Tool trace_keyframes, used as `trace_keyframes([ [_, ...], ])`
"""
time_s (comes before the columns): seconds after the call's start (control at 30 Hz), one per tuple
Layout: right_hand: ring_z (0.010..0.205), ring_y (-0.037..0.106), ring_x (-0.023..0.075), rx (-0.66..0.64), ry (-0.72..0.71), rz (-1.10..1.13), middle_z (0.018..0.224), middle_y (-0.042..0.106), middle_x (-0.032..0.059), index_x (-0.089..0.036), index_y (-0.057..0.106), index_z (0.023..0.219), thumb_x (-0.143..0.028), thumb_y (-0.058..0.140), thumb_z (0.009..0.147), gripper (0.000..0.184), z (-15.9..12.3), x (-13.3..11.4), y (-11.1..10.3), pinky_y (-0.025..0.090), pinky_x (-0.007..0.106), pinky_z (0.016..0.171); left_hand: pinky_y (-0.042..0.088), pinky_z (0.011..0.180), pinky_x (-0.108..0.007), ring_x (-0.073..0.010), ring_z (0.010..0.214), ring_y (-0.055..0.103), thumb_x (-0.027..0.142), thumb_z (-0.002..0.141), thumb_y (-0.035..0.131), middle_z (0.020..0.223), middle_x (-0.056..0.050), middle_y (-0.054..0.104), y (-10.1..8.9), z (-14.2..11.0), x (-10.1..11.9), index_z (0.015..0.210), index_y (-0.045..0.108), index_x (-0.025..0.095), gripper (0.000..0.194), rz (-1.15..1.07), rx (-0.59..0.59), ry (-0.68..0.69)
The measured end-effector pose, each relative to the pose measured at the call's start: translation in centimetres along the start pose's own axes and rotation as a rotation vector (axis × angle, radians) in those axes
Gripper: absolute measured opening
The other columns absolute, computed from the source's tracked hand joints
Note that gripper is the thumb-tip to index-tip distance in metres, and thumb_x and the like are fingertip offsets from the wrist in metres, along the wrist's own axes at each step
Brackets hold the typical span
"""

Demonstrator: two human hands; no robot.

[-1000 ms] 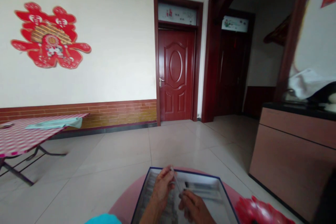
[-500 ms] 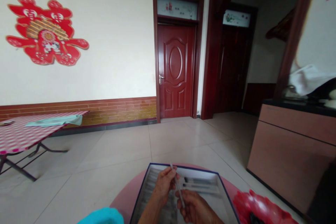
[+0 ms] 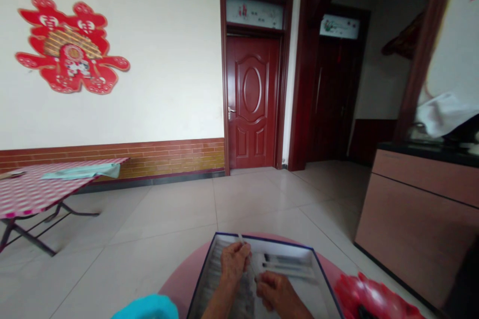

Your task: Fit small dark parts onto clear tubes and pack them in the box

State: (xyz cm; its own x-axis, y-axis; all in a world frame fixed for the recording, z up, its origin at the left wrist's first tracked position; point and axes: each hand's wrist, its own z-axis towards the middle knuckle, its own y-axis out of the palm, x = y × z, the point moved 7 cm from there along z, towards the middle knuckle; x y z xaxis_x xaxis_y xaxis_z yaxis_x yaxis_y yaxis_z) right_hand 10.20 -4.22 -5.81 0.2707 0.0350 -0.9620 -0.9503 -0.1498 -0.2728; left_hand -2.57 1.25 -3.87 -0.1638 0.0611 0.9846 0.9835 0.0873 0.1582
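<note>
The pale wall [image 3: 168, 70] takes the biggest part of the view, with the dark red door [image 3: 252, 89] in it and the red decoration [image 3: 75, 67] at the left. On the right stands the pinkish cabinet [image 3: 419, 214], which carries the white cloth [image 3: 441, 115]. On the other side there is the checked table [image 3: 33, 187], with the light green cloth [image 3: 84, 171] lying upon it.

Nearer, the pink round surface [image 3: 179, 274] is under the shallow box [image 3: 269, 241], whose rim is dark blue. The red glossy object [image 3: 377, 296] is beside the box at the right, and the turquoise object [image 3: 147, 306] is at the left; the lower frame edge cuts both, and also the box.

Above the box, the left hand [image 3: 234, 260] pinches the upper part of the thin pale stick [image 3: 251, 264] between thumb and fingers. The right hand [image 3: 276, 290] is closed at its lower end, fingertips pressed together. The stick is tilted between the two hands. Slim dark-tipped pieces [image 3: 288, 263] lie in the box, right of the stick. The forearms cover some contents, and the clear ones at left are too blurred to tell
</note>
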Motion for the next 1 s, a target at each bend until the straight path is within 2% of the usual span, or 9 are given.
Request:
trace_keyframes([
  [0.1,0.047,0.043,0.0094,0.102,-0.017,-0.119,0.051,0.047,-0.0042,-0.019,0.047,0.056,-0.026,0.047,0.063,0.010,0.1,0.3,-0.8,0.031,0.022,0.046,0.024,0.037,-0.020,-0.0078,0.038,0.037,0.051,0.052,0.066,0.043,0.005,0.045,-0.9,0.3,0.4,0.051,0.051,0.017,0.037,0.033,0.064,0.063],
  [0.23,0.045,0.046,0.0099,0.059,0.148,0.079,0.059,0.052,-0.0025,-0.020,0.048,0.070,-0.034,0.039,0.071,0.017,-0.1,1.7,-0.6,0.028,0.021,0.039,0.025,0.037,-0.020,-0.0075,0.038,0.037,0.052,0.052,0.065,0.042,0.006,0.043,-1.2,0.5,0.8,0.051,0.049,0.018,0.038,0.044,0.088,0.116],
  [0.3,0.045,0.045,0.0090,0.061,0.155,0.152,0.058,0.048,-0.0046,-0.020,0.048,0.072,-0.036,0.040,0.071,0.018,-0.1,1.6,-0.6,0.027,0.020,0.037,0.026,0.036,-0.020,-0.0077,0.038,0.037,0.053,0.051,0.066,0.042,0.005,0.044,-0.9,0.4,0.9,0.052,0.050,0.017,0.039,0.041,0.069,0.119],
  [0.5,0.037,0.031,0.0062,0.059,0.158,0.087,0.047,0.035,-0.0087,-0.020,0.047,0.069,-0.051,0.043,0.073,0.032,-0.1,1.1,-0.2,0.020,0.019,0.034,0.027,0.034,-0.019,-0.0086,0.037,0.041,0.054,0.049,0.066,0.046,0.005,0.049,-0.1,0.0,0.9,0.075,0.060,0.015,0.048,0.031,0.010,0.087],
  [0.63,0.036,0.028,0.0056,-0.010,0.164,0.097,0.047,0.033,-0.0088,-0.021,0.043,0.065,-0.052,0.043,0.074,0.032,-0.4,0.9,0.5,0.019,0.019,0.034,0.027,0.034,-0.019,-0.0087,0.036,0.040,0.055,0.047,0.068,0.046,0.006,0.049,0.1,0.1,0.5,0.091,0.058,0.014,0.061,0.031,0.015,0.083],
  [0.8,0.037,0.026,0.0067,-0.032,0.196,0.110,0.048,0.031,-0.0094,-0.023,0.040,0.065,-0.048,0.043,0.074,0.027,-0.3,1.1,0.7,0.018,0.020,0.035,0.032,0.039,-0.023,-0.0116,0.040,0.044,0.054,0.050,0.067,0.050,0.004,0.051,-0.3,0.3,-0.1,0.093,0.057,0.013,0.060,0.057,0.055,0.080],
  [0.87,0.039,0.031,0.0082,0.041,0.148,-0.005,0.047,0.033,-0.0079,-0.023,0.040,0.061,-0.045,0.042,0.074,0.026,0.0,1.1,-0.1,0.023,0.022,0.038,0.041,0.051,-0.028,-0.0169,0.053,0.053,0.049,0.055,0.066,0.062,-0.002,0.057,-1.3,0.0,0.9,0.098,0.057,0.013,0.057,0.134,0.159,0.178],
  [0.93,0.047,0.041,0.0111,0.158,0.019,-0.187,0.049,0.042,-0.0042,-0.022,0.041,0.056,-0.041,0.042,0.074,0.026,0.2,0.4,-1.2,0.031,0.024,0.045,0.042,0.075,-0.034,-0.0236,0.082,0.057,0.041,0.066,0.061,0.090,-0.010,0.061,-2.0,-1.1,3.2,0.106,0.056,0.015,0.047,0.310,0.254,0.407],
  [1.0,0.055,0.050,0.0150,0.247,-0.107,-0.351,0.055,0.052,-0.0002,-0.022,0.045,0.055,-0.039,0.042,0.075,0.027,0.2,-0.3,-2.0,0.036,0.026,0.054,0.031,0.093,-0.039,-0.0263,0.107,0.046,0.028,0.076,0.050,0.114,-0.012,0.055,-0.8,-2.4,5.1,0.109,0.057,0.018,0.036,0.569,0.180,0.645],
])
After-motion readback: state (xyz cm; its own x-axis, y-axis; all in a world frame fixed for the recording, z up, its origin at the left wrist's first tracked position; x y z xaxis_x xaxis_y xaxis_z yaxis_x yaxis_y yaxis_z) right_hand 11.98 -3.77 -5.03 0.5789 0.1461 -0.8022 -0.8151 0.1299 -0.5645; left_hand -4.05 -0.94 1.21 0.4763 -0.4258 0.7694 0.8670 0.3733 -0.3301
